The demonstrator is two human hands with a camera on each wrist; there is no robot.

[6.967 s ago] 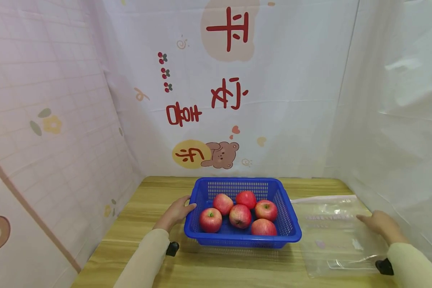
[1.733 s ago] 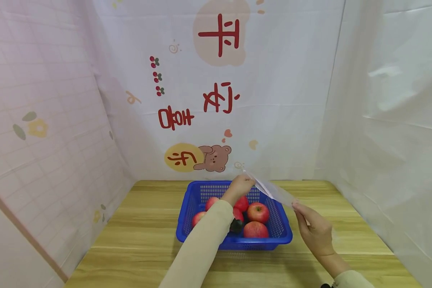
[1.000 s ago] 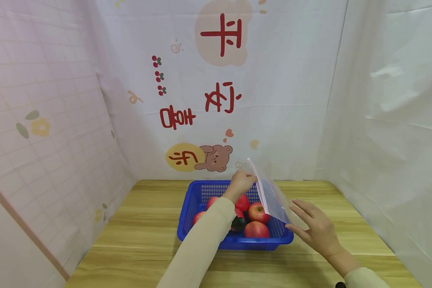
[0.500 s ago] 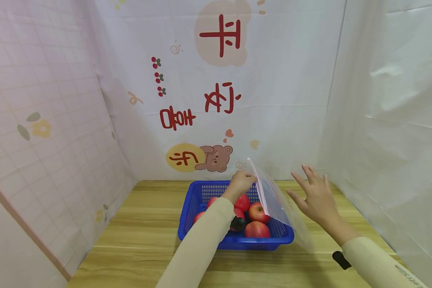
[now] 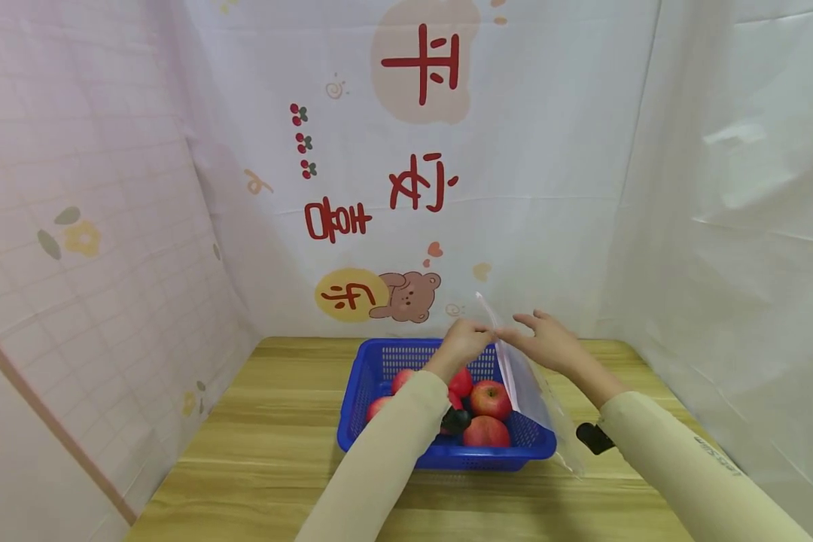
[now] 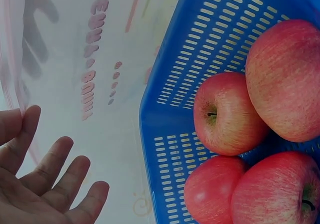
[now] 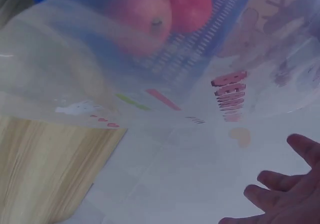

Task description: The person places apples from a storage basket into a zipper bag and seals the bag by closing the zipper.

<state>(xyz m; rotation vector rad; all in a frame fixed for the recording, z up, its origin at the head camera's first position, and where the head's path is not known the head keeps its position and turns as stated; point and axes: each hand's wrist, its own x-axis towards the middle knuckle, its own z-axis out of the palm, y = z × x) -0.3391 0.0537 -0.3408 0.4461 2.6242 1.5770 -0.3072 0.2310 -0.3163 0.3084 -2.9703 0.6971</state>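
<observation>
A clear zip bag [image 5: 530,397] with a pinkish zip edge and printed lettering hangs over the right end of a blue plastic basket [image 5: 461,457]. My left hand [image 5: 462,345] pinches its zip edge between thumb and index finger; the other fingers are spread, as the left wrist view shows [image 6: 50,184]. My right hand [image 5: 549,345] is at the bag's far side, close to the left fingertips. Its fingers look spread in the right wrist view; whether they touch the film I cannot tell. Several red apples [image 5: 491,400] lie in the basket, some hidden by my left forearm.
The basket stands on a wood-grain table [image 5: 278,421]. A white printed cloth [image 5: 549,188] hangs behind the table, with more cloth along both sides. Wood surface shows left, right and in front of the basket.
The bag, earlier flat on the table, now hangs from my left hand, which earlier held the basket rim. My right hand let go of the bag's near edge and moved up and left behind it.
</observation>
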